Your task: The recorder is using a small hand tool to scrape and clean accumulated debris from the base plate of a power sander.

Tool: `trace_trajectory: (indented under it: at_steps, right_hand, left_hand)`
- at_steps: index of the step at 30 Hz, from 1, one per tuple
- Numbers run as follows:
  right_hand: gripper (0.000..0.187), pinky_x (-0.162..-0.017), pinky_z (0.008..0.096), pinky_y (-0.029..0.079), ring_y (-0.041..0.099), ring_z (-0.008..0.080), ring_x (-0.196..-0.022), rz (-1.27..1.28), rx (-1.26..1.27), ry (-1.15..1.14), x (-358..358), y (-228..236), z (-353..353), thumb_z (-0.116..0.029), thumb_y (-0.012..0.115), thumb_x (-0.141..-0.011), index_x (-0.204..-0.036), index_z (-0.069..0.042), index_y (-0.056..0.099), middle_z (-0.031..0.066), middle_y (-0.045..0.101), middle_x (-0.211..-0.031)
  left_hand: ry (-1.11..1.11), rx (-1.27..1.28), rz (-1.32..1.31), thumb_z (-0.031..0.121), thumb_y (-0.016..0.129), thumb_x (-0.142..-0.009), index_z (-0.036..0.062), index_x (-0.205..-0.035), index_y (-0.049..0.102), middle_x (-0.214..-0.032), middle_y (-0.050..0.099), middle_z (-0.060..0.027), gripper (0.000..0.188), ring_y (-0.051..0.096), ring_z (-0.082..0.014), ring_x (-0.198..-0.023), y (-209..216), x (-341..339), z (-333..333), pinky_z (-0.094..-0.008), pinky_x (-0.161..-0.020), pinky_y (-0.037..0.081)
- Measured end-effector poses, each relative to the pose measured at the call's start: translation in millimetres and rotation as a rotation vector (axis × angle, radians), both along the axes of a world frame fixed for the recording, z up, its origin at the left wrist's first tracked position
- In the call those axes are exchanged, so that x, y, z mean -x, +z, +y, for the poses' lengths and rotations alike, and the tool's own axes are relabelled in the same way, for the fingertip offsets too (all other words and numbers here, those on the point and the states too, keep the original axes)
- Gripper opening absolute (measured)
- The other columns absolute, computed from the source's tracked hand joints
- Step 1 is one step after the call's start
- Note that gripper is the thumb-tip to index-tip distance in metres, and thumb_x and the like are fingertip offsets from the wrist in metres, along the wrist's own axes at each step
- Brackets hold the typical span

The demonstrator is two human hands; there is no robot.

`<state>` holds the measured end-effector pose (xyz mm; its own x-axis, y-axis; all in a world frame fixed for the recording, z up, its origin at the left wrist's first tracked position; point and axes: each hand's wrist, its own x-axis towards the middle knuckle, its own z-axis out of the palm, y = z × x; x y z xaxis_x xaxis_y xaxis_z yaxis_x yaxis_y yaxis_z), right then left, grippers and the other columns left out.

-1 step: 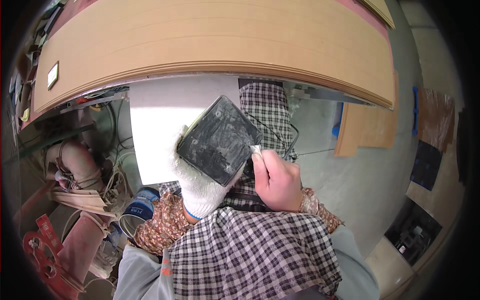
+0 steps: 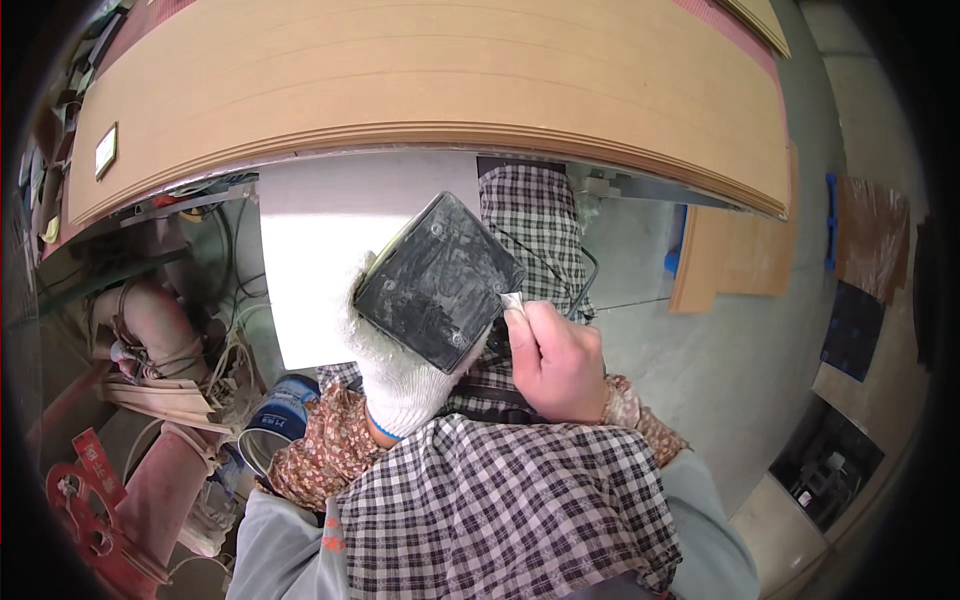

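1. Head view: a black square pad (image 2: 440, 285), turned corner-up, stands at the middle of the frame; its face bears grey smears and small round fittings near the corners.
2. Left hand (image 2: 405, 385), in a white knitted glove, grips the pad from behind and below; most of its fingers are hidden by the pad.
3. Right hand (image 2: 560, 365), bare, is curled, with thumb and forefinger pinching a small pale piece (image 2: 513, 299) at the pad's right corner.
4. A dark cord (image 2: 592, 272) loops just right of the pad. A white sheet (image 2: 310, 250) lies behind the pad, toward the left of centre.
5. Stacked tan panels (image 2: 430, 75) fill the upper frame; further tan boards (image 2: 745, 245) are at right of centre.
6. At lower left, a blue bucket (image 2: 283, 408) is near the left floral sleeve (image 2: 325, 447); a red metal part (image 2: 85, 515) is nearer the frame's rim.
7. Checked cloth (image 2: 510, 500) covers the person's front at the bottom centre.
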<state>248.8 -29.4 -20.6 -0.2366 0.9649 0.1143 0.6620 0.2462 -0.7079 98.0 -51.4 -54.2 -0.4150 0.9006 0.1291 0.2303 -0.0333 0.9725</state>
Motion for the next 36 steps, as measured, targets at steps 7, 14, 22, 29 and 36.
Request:
trace_trajectory:
  at_steps: [7, 14, 22, 29, 36]
  right_hand:
    - [0.024, -0.04, 0.0318, 0.041, 0.053, 0.0166, -0.042, 0.067, 0.016, -0.009, -1, -9, 0, -0.016, 0.066, -0.103, -0.083, -0.006, 0.061, 0.0062, 0.055, -0.058]
    - [0.021, -0.04, 0.0287, 0.043, 0.056, 0.0113, -0.044, 0.019, 0.044, -0.002, 0, -6, 15, -0.009, 0.071, -0.1, -0.082, -0.001, 0.063, 0.0074, 0.063, -0.062]
    - [0.019, -0.042, 0.0318, 0.045, 0.057, 0.0139, -0.045, -0.016, 0.071, 0.003, 6, -2, 9, -0.009, 0.068, -0.102, -0.085, 0.001, 0.065, 0.0101, 0.06, -0.059]
    - [0.032, -0.033, 0.0279, 0.032, 0.044, 0.0085, -0.038, 0.051, -0.138, -0.027, 4, -16, 10, -0.02, 0.064, -0.106, -0.076, -0.01, 0.058, -0.0032, 0.051, -0.055]
    - [0.035, -0.032, 0.0273, 0.033, 0.046, 0.0089, -0.038, 0.069, -0.035, 0.03, 7, -7, 11, -0.019, 0.063, -0.107, -0.075, -0.009, 0.057, 0.0016, 0.053, -0.056]
  left_hand:
    - [-0.072, 0.282, -0.492, 0.005, 0.085, -0.074, 0.0167, -0.158, 0.016, -0.147, 0.045, -0.0193, 0.109, 0.06, -0.03, -0.126, -11, 7, -12, -0.0476, -0.101, 0.057]
    - [-0.189, 0.365, -0.25, -0.003, 0.09, -0.073, 0.0163, -0.16, 0.011, -0.149, 0.042, -0.02, 0.119, 0.056, -0.0299, -0.131, 7, 13, -7, -0.0458, -0.105, 0.056]
    - [-0.185, 0.166, -0.16, -0.002, 0.091, -0.072, 0.0148, -0.159, 0.012, -0.147, 0.045, -0.0204, 0.119, 0.057, -0.0303, -0.13, -4, 12, -9, -0.0463, -0.105, 0.055]
    - [-0.172, 0.213, -0.277, -0.001, 0.092, -0.071, 0.0133, -0.158, 0.013, -0.144, 0.048, -0.0196, 0.118, 0.061, -0.0289, -0.125, -17, 9, -18, -0.0447, -0.102, 0.057]
    - [-0.237, 0.386, -0.506, 0.004, 0.084, -0.083, 0.015, -0.156, 0.021, -0.144, 0.051, -0.0135, 0.097, 0.06, -0.0246, -0.127, 6, 13, -4, -0.0421, -0.104, 0.056]
